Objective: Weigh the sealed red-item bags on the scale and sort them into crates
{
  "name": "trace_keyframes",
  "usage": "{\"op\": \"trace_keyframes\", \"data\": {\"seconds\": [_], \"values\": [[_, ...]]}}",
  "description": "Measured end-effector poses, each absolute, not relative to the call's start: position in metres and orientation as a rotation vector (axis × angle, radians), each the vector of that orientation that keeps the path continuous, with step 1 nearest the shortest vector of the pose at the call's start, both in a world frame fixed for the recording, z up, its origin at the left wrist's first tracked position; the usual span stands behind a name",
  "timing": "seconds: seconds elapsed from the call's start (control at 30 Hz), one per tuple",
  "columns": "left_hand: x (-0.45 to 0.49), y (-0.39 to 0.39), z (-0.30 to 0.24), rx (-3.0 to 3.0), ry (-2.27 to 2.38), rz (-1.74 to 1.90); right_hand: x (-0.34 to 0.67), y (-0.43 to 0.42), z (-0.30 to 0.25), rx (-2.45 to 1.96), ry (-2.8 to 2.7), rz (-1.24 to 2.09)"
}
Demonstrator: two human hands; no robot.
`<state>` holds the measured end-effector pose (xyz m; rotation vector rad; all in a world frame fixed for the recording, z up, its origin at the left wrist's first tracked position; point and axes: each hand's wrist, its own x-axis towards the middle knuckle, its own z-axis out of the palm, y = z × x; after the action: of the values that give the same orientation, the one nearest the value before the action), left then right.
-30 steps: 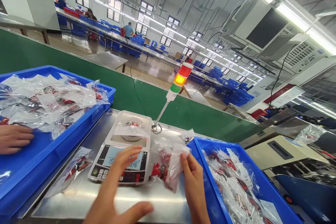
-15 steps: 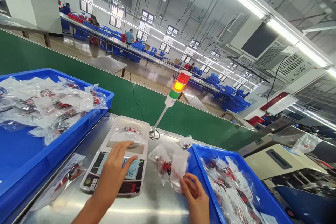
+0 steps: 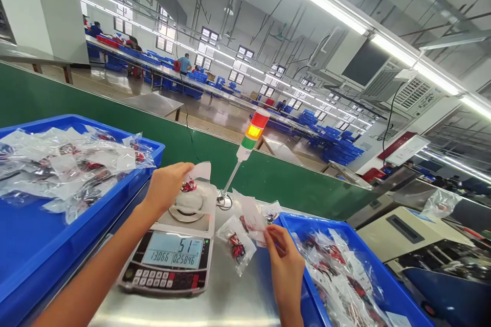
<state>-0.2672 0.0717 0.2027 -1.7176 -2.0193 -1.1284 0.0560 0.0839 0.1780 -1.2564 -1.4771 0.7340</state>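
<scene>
My left hand [image 3: 169, 186] is closed on the edge of a clear plastic bag [image 3: 190, 185] with small red and dark parts and a white panel. That bag is over the steel pan [image 3: 187, 210] of a digital scale [image 3: 164, 278], whose display reads 51 in its top line. On the right, my right hand [image 3: 286, 255] pinches a second bag [image 3: 253, 219] by its corner. Just below it, a third bag [image 3: 236, 245] of red and black pieces lies on the steel table. Another small bag [image 3: 271, 212] lies behind, beside the blue tray.
A blue tray [image 3: 151, 158] heaped with bags stands at the left. Another blue tray [image 3: 291, 219] with bags is at the right. Behind the scale rises a signal lamp [image 3: 251, 135] with its yellow section lit, before a green partition [image 3: 307, 179]. A beige machine [image 3: 399, 230] stands far right.
My left hand has moved up from over the display to the pan's far side and taken hold of the bag there. My right hand has raised its bag, separating it from the one below.
</scene>
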Motion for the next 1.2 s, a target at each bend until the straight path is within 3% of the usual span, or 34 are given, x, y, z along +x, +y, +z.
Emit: {"op": "trace_keyframes", "data": {"seconds": [0.43,0.87,1.2], "values": [[-0.257,0.047,0.199,-2.047,-1.848,-1.197,0.105,0.087,0.142,-1.383,-1.343,0.758],[-0.262,0.051,0.127,-2.184,-1.520,-0.847,0.112,0.078,0.107,-1.313,-1.167,0.769],[-0.262,0.051,0.128,-2.173,-1.466,-0.815,0.109,0.076,0.106,-1.331,-1.156,0.744]]}}
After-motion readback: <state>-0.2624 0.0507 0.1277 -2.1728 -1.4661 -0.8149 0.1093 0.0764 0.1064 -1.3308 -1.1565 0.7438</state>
